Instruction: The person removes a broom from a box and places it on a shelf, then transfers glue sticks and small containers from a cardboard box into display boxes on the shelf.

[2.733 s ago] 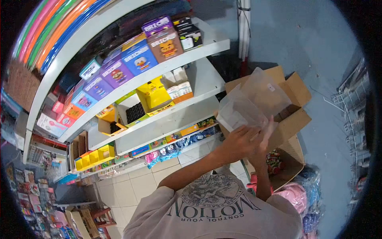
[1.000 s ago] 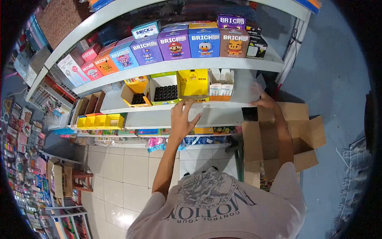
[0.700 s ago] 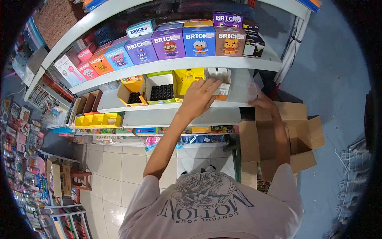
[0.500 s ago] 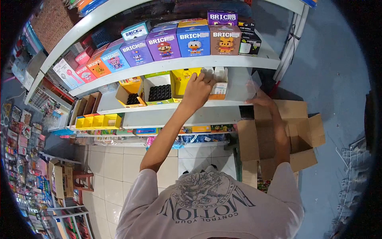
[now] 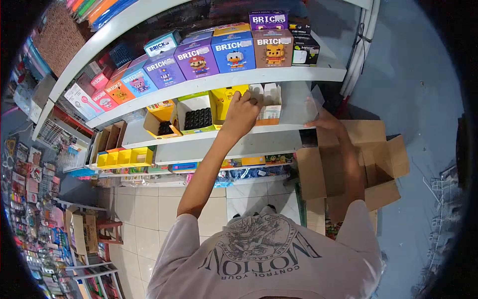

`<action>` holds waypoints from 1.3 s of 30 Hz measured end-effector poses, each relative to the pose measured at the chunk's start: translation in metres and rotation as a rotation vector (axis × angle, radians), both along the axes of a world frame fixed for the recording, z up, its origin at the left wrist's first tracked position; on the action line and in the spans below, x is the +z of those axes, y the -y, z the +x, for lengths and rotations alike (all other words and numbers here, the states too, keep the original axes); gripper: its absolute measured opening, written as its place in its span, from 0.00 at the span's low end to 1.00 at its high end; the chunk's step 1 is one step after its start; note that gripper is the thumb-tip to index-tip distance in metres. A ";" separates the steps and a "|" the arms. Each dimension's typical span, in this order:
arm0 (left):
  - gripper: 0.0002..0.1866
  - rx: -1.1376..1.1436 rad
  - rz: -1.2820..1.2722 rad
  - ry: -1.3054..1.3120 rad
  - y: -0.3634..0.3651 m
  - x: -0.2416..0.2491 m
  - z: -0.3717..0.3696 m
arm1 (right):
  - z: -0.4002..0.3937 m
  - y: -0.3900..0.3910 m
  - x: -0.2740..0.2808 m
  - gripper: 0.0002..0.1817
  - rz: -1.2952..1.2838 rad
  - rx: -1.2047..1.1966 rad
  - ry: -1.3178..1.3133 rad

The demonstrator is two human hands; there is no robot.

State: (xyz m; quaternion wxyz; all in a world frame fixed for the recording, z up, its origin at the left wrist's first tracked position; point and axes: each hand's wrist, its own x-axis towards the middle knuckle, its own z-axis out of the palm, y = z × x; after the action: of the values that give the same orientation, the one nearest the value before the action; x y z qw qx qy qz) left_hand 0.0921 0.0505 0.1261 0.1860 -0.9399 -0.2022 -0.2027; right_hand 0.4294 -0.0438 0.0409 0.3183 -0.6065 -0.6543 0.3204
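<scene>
The left hand [image 5: 242, 113] reaches up to the middle shelf [image 5: 279, 129] at frame centre, fingers curled on a white-and-orange box [image 5: 269, 102]. The right hand [image 5: 326, 121] rests flat at the shelf's right end, pinning clear plastic [image 5: 311, 99].

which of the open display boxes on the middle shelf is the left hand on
The left hand rests on the white-and-orange display box, rightmost in the row, beside the yellow box; the green-edged tray lies further left, untouched.
</scene>
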 end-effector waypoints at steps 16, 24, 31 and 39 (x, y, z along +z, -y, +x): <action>0.19 -0.130 -0.109 0.582 0.039 -0.004 -0.036 | -0.008 0.007 0.011 0.64 0.001 0.004 -0.013; 0.22 0.388 -0.244 1.373 -0.001 -0.086 -0.156 | 0.000 0.004 -0.002 0.63 0.009 0.010 0.036; 0.27 0.708 -0.308 1.494 -0.043 -0.096 -0.252 | 0.006 -0.005 -0.007 0.65 -0.048 0.024 0.021; 0.35 0.603 -0.727 1.448 -0.100 -0.129 -0.301 | -0.001 -0.010 -0.004 0.63 -0.052 0.030 -0.064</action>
State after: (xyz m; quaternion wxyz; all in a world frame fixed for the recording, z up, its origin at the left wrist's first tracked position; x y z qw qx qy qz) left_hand -0.2091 0.1500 -0.0028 -0.2550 -0.4868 -0.5640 -0.6164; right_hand 0.4280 -0.0340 0.0366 0.3185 -0.5940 -0.6443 0.3614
